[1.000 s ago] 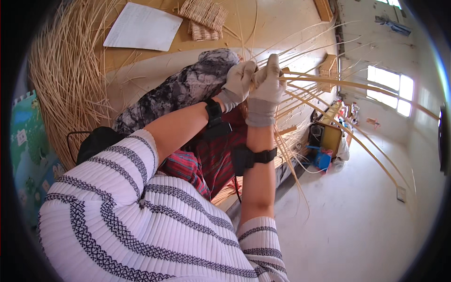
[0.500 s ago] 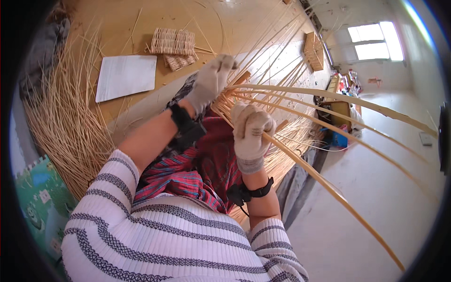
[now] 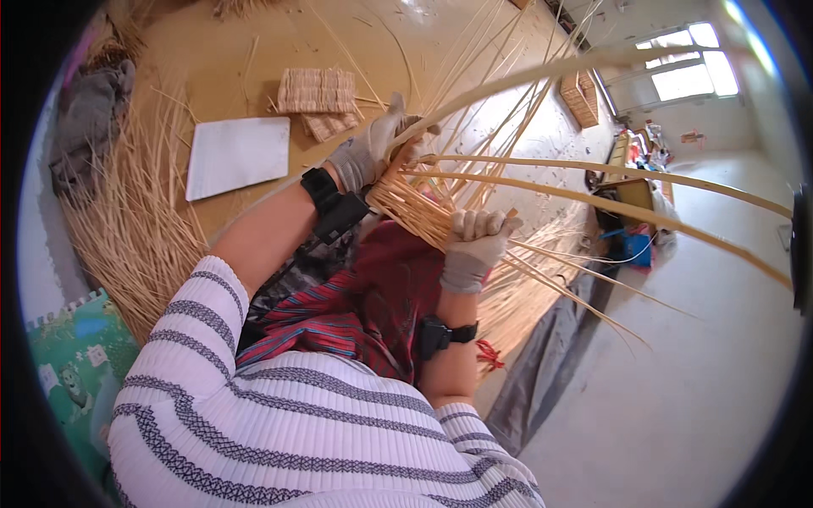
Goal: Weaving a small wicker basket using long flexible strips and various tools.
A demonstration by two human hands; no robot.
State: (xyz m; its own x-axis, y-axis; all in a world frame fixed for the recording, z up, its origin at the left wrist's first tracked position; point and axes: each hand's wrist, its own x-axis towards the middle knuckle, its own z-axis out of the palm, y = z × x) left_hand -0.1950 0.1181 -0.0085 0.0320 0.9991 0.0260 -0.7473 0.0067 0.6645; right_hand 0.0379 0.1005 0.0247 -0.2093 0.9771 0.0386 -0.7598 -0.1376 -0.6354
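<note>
On the wooden counter [image 3: 254, 76] lay a blank white rectangular sheet [image 3: 238, 156] and, right of it, flat woven straw-coloured mats [image 3: 318, 95]. The gloved left hand [image 3: 370, 151] had its fingers curled round a long pale cane stake, while the gloved right hand [image 3: 474, 245] gripped the small half-woven cane basket [image 3: 415, 212] held over the lap. The weaving looked mid-round, and the next move would call for bending that stake into the weave.

Possibly white sheet [image 3: 238, 155] on floor.

You're sitting in basket-weaving workshop: loose cane strands [image 3: 127, 229] heaping on wooden work floor [image 3: 254, 34], finished woven mats [image 3: 318, 91] lying nearby, bare concrete hall stretching toward bright window [image 3: 690, 63].
</note>
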